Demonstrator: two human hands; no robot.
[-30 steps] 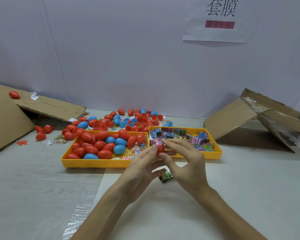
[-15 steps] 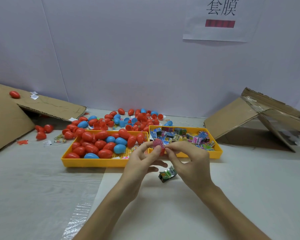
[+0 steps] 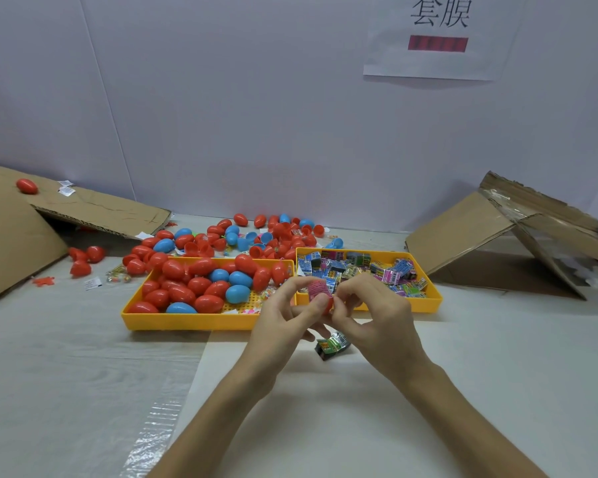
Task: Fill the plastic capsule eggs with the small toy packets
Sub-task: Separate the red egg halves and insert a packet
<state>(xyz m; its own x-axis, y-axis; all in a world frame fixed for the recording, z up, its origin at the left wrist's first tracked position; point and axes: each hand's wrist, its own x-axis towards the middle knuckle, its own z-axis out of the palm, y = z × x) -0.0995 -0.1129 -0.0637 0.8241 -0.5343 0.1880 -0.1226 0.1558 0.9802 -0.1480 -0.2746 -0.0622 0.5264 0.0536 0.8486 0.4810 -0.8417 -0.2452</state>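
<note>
My left hand [image 3: 283, 319] grips a red egg half [image 3: 328, 303] in front of the two yellow trays. A pink toy packet [image 3: 316, 289] sticks up out of that half, and my right hand [image 3: 377, 315] pinches it from the right. The left tray [image 3: 187, 320] holds several red and blue capsule eggs [image 3: 201, 284]. Small colourful toy packets [image 3: 366, 270] fill the right tray [image 3: 432, 300]. A green and black packet [image 3: 332, 345] lies on the white sheet just under my hands.
More loose red and blue eggs [image 3: 256, 236] are scattered behind the trays against the white wall. Flattened cardboard [image 3: 94, 210] leans at the left, and a cardboard box [image 3: 504, 236] lies at the right. A few red eggs [image 3: 83, 260] and small sachets lie left of the trays.
The pink packet has gone from lying over the egg half to standing in it. Both hands stay at the same spot, fingers shifted round the packet.
</note>
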